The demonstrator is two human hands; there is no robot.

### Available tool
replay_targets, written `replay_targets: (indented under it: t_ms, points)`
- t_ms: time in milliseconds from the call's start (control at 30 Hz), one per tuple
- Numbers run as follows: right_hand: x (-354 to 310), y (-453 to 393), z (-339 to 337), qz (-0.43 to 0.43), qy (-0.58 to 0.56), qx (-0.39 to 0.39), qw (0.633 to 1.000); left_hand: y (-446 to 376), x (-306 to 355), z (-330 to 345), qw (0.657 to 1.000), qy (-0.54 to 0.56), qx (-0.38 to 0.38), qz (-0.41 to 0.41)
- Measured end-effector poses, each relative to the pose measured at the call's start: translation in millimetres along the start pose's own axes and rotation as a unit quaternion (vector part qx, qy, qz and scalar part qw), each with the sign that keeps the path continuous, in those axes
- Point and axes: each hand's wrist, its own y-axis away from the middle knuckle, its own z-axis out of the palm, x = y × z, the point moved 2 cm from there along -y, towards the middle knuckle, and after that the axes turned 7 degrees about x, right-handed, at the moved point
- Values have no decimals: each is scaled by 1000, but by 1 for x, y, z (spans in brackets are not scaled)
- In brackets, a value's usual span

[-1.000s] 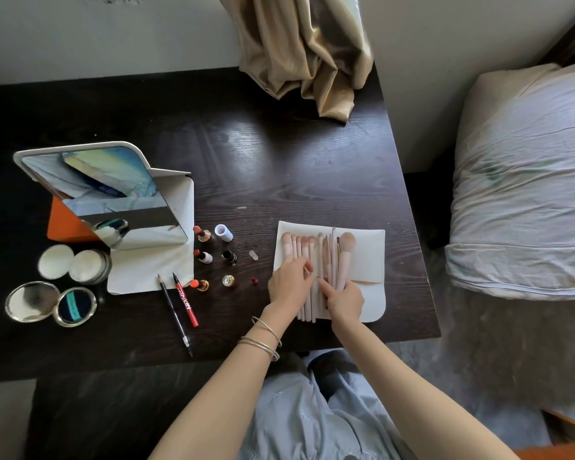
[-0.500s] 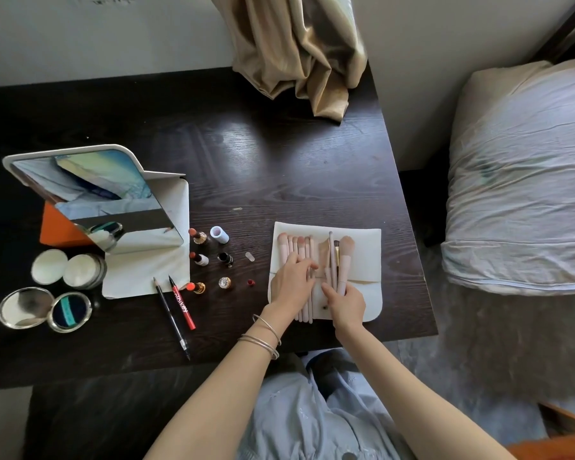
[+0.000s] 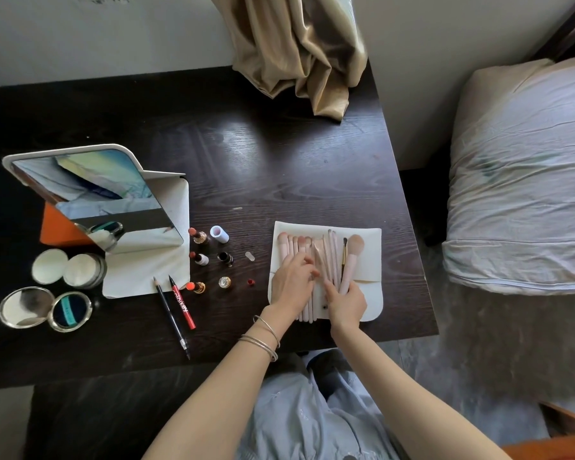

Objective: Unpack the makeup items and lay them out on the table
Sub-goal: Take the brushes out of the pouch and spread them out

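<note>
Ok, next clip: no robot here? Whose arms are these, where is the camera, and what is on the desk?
No machine: a person works bare-handed, and one wide-angle camera on their head looks down at a dark table. The left hand, bangles on its wrist, rests on pink makeup brushes lying on an opened cream pouch. The right hand touches the brush handles; whether it grips one I cannot tell. To the left lie a folding mirror, lipsticks, two pencils, a round compact and a powder jar.
</note>
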Motion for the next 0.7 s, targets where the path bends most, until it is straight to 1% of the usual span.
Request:
replay_targets:
  t_ms: [67,200,333,467,700]
  points:
    - [-1,3,0,11,-20,20,1000,-1,-2,-1,1000,-5,7,6]
    - [-5,7,4,34,-49,51,997,-1,-2,-1,999,-33,-19,19]
    - [-7,6,7,53,-37,25,998,0,-2,1,999,-32,-7,17]
    - [-6,0,7,47,0,-9,999,-1,-1,2,1000,-21,-5,9]
    - [-4,-1,7,47,-24,-11,999,0,2,1,1000,7,3,-9]
